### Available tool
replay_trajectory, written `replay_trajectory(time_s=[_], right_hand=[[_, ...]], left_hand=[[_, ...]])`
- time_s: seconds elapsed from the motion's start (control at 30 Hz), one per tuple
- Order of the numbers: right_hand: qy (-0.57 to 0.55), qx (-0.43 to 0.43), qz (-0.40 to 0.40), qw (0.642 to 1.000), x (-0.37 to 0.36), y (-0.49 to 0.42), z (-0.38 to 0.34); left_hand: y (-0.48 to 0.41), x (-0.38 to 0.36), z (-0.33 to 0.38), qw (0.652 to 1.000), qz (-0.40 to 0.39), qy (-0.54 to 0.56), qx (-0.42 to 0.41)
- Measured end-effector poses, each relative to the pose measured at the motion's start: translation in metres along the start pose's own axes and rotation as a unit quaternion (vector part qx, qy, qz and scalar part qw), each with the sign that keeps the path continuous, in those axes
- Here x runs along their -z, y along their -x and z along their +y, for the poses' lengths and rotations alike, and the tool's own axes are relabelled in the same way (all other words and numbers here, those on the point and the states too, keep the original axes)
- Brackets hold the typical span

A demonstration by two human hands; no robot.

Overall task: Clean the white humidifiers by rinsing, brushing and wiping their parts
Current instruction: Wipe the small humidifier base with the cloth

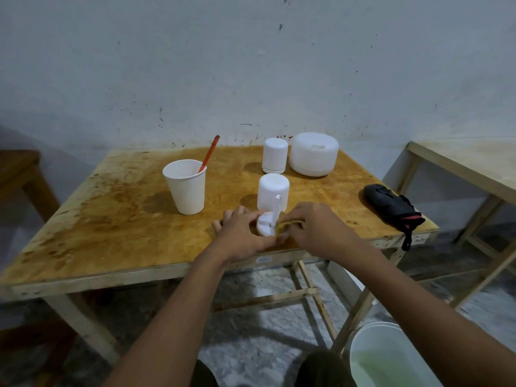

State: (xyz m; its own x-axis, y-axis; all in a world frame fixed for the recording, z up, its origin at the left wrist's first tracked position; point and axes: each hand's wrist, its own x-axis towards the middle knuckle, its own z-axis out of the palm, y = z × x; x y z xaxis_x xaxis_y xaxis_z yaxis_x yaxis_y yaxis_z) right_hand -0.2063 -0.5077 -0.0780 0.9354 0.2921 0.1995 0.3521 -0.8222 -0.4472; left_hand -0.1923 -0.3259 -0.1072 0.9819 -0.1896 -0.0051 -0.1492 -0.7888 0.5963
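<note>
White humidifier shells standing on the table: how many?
3: a small cylinder behind the stemmed base, a second cylinder at the back, a wide dome on its right. None looks hidden.

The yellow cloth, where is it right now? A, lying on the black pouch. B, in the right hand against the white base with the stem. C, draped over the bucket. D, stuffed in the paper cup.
B: the right hand pinches the yellow cloth against the white base, beside its upright stem, while the left hand holds that base at the table's near edge.
</note>
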Motion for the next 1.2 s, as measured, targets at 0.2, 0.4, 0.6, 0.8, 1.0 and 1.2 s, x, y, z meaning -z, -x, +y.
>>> replay_trajectory(time_s=[0.2, 0.4, 0.6, 0.8, 1.0, 1.2], right_hand=[[-0.236, -0.094, 0.222, 0.941, -0.010, 0.010, -0.014], [-0.181, -0.027, 0.263, 0.947, -0.028, 0.010, -0.028], [-0.143, -0.068, 0.208, 0.965, -0.022, 0.011, -0.026], [-0.179, -0.029, 0.261, 0.948, -0.031, 0.016, -0.030], [-0.128, -0.018, 0.261, 0.957, -0.022, 0.009, -0.025], [-0.156, -0.020, 0.252, 0.955, -0.024, 0.006, -0.026]], left_hand=[[0.000, -0.003, 0.003, 1.000, 0.011, -0.014, 0.007], [0.004, 0.001, 0.007, 1.000, 0.007, -0.013, 0.013], [0.004, 0.000, 0.006, 1.000, 0.009, -0.013, 0.011], [0.001, -0.002, 0.003, 1.000, 0.016, -0.012, 0.010], [-0.001, -0.003, 0.001, 1.000, 0.012, -0.020, 0.011], [0.000, -0.001, 0.002, 1.000, 0.005, -0.006, 0.022]])
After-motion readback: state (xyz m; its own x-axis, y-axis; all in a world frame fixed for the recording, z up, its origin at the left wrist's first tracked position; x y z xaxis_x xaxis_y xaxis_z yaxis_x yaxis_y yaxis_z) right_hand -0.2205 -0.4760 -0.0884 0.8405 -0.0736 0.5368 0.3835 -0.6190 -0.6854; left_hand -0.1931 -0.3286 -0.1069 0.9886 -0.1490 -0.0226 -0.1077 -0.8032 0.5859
